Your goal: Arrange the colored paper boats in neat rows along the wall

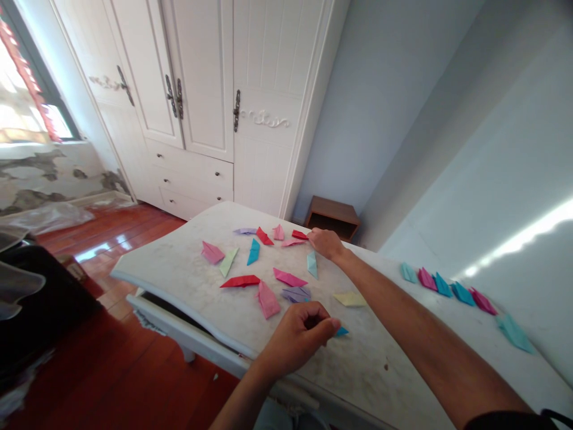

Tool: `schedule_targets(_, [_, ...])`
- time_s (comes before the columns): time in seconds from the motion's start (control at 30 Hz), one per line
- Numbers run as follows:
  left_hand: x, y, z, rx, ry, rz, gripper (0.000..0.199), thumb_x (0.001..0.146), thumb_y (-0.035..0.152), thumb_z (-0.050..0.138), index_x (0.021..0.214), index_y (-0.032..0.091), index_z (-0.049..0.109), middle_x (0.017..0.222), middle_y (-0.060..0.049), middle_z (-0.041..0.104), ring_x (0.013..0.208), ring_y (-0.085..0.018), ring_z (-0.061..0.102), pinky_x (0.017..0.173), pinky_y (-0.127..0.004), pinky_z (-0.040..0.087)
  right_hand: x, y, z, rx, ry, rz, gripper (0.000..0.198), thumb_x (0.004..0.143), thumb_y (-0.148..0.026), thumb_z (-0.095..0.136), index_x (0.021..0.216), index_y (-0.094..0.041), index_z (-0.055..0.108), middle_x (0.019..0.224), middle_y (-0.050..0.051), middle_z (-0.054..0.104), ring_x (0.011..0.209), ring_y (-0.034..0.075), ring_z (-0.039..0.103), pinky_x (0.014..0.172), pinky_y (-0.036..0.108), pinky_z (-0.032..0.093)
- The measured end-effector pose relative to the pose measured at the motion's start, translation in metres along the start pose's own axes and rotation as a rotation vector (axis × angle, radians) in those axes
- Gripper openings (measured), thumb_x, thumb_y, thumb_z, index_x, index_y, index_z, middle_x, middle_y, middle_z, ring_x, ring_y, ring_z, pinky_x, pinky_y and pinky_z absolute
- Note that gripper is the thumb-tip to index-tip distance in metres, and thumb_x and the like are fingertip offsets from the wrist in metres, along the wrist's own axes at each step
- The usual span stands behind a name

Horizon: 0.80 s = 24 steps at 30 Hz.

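Folded paper pieces in several colours lie scattered over a white table (188,280). At the far edge, the fingertips of my right hand (326,242) are closed at the end of a red folded paper piece (299,235). A pink folded piece (293,242) lies just beside it. My left hand (302,334) is closed near the front edge, thumb against the curled fingers. The tip of a blue folded piece (342,331) shows past its thumb; whether the hand grips it is hidden. Close by are a purple piece (296,294) and a pink piece (268,300).
Along the wall at the right runs a row of folded pieces, including a magenta one (427,279) and a teal one (514,333). Behind the table stand a white wardrobe (268,161) and a small brown cabinet (333,209). A black object (49,298) stands at left.
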<state>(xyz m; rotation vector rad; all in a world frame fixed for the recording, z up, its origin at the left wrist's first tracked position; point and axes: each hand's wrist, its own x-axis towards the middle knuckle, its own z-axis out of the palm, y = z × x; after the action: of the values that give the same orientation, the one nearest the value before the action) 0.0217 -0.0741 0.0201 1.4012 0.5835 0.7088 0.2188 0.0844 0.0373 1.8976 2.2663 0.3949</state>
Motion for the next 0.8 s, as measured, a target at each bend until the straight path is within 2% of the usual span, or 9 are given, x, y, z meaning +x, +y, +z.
schedule_targets(0.23, [0.002,-0.006,-0.001,0.008,0.009,0.013,0.036,0.083,0.047,0.061,0.068,0.015,0.054,0.056,0.002,0.050,0.045,-0.007,0.038,0.043,-0.020,0.027,-0.014,0.001,0.003,0.041,0.141,0.085,0.028,0.101,-0.030,0.039,0.114,-0.018,0.061,0.115,0.011,0.060,0.091,0.024,0.065,0.069,0.030,0.046])
schedule_targets(0.4, [0.002,-0.008,-0.001,-0.008,0.020,0.002,0.039,0.083,0.050,0.061,0.068,0.015,0.053,0.055,0.002,0.049,0.043,-0.006,0.038,0.042,-0.019,0.026,-0.030,0.007,-0.001,0.097,0.258,0.166,0.027,0.102,-0.029,0.035,0.113,-0.020,0.058,0.116,0.008,0.061,0.084,0.022,0.066,0.063,0.029,0.044])
schedule_targets(0.53, [0.002,-0.009,-0.001,-0.001,0.043,0.009,0.038,0.083,0.048,0.062,0.069,0.014,0.054,0.056,0.002,0.050,0.044,-0.006,0.040,0.042,-0.018,0.028,-0.051,0.014,-0.008,0.149,0.343,0.169,0.027,0.104,-0.029,0.032,0.115,-0.019,0.055,0.116,0.007,0.063,0.086,0.021,0.067,0.064,0.028,0.045])
schedule_targets(0.63, [0.004,-0.009,0.000,-0.044,0.060,0.006,0.039,0.082,0.050,0.063,0.070,0.014,0.055,0.057,0.002,0.051,0.045,-0.006,0.040,0.042,-0.018,0.029,-0.074,0.020,-0.009,0.228,0.560,0.040,0.026,0.104,-0.029,0.030,0.112,-0.017,0.052,0.109,0.010,0.066,0.089,0.021,0.067,0.065,0.027,0.046])
schedule_targets(0.73, [0.006,-0.008,0.000,-0.155,0.132,0.016,0.043,0.082,0.055,0.062,0.077,0.013,0.056,0.060,0.002,0.053,0.042,-0.004,0.038,0.040,-0.017,0.026,-0.102,0.020,-0.008,0.343,0.883,-0.226,0.018,0.103,-0.024,0.036,0.112,-0.016,0.049,0.099,0.012,0.069,0.081,0.018,0.068,0.062,0.025,0.047])
schedule_targets(0.8, [0.007,-0.007,0.000,-0.222,0.181,0.023,0.047,0.081,0.059,0.061,0.087,0.013,0.059,0.066,0.001,0.058,0.040,-0.004,0.040,0.038,-0.018,0.025,-0.120,0.017,-0.009,0.401,0.984,-0.365,0.018,0.100,-0.017,0.039,0.117,-0.017,0.045,0.098,0.011,0.068,0.078,0.016,0.068,0.061,0.024,0.049])
